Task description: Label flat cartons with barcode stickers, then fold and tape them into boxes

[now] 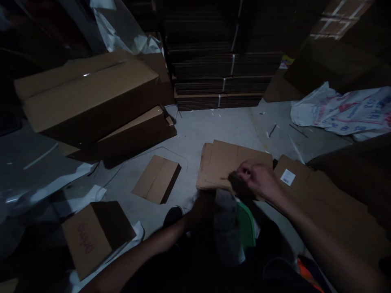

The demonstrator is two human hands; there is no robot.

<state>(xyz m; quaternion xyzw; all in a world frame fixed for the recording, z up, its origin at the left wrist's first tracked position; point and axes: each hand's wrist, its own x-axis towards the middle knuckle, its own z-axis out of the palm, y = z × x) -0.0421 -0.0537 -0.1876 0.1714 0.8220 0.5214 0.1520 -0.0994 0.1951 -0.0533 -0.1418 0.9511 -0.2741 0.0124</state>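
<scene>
Right hand curls above flat, layered cardboard; whether it grips, I cannot tell.

Here the right hand is held out, fingers curled, right forearm slanted in; lower down, the left hand is swallowed by shadow and blur, left forearm stretched forward.

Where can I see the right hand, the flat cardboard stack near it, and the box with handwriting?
Right hand (259, 177): head view, on the middle of the hand.
Flat cardboard stack (224, 162): head view, on its top surface.
Box with handwriting (88, 236): head view, on the written-on side.
</scene>
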